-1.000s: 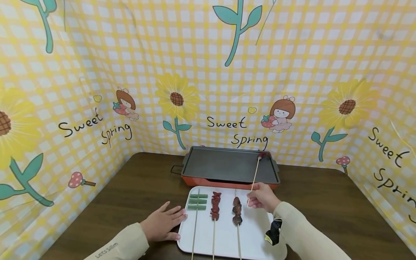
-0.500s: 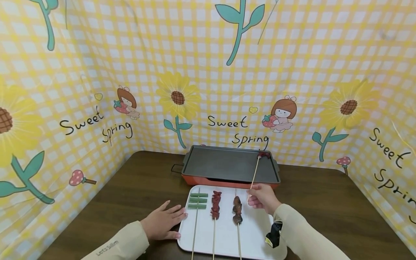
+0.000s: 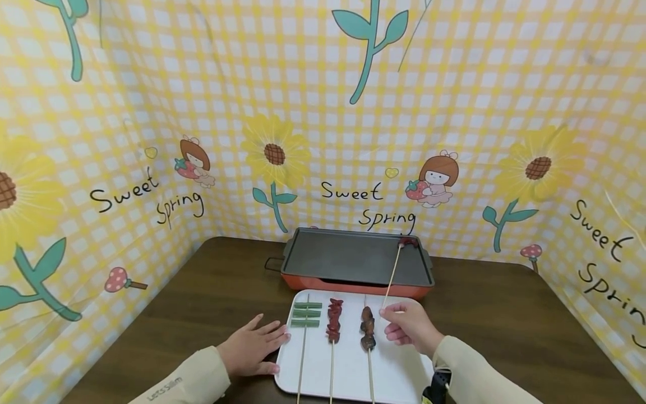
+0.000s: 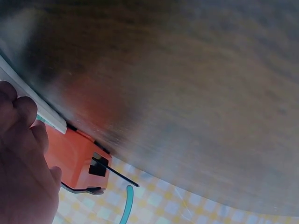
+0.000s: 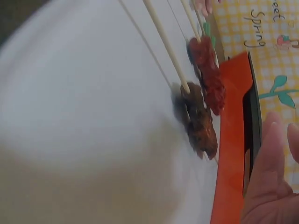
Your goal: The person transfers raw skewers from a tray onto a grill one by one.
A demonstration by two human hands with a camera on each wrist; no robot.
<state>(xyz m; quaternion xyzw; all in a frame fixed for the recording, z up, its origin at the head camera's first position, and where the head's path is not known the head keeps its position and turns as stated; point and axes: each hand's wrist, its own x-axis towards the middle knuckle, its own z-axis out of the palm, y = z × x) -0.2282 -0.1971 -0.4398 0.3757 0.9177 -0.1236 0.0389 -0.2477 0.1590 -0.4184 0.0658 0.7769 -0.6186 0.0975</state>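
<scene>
My right hand (image 3: 411, 325) pinches the near end of a wooden skewer (image 3: 392, 275) between thumb and index finger, over the right side of a white tray (image 3: 348, 373). Dark red pieces at the skewer's far end lie in the back right corner of a black griddle plate (image 3: 348, 255). My left hand (image 3: 250, 348) is spread flat, fingertips on the tray's left rim. Three skewers lie side by side on the tray: green vegetable pieces (image 3: 305, 314), red meat (image 3: 333, 321) and brown chunks (image 3: 368, 330). The right wrist view shows the brown chunks (image 5: 201, 123) close by.
The griddle's orange base (image 3: 303, 281) stands right behind the tray, with a black wire handle (image 3: 273, 263) out to its left. A dark wooden table (image 3: 187, 303) carries everything. Yellow checked cloth (image 3: 323, 134) hangs around the back and sides.
My right hand has moved back toward me and now pinches the skewer at its very end. The stick's near end has swung slightly left. My left hand stays at the tray rim.
</scene>
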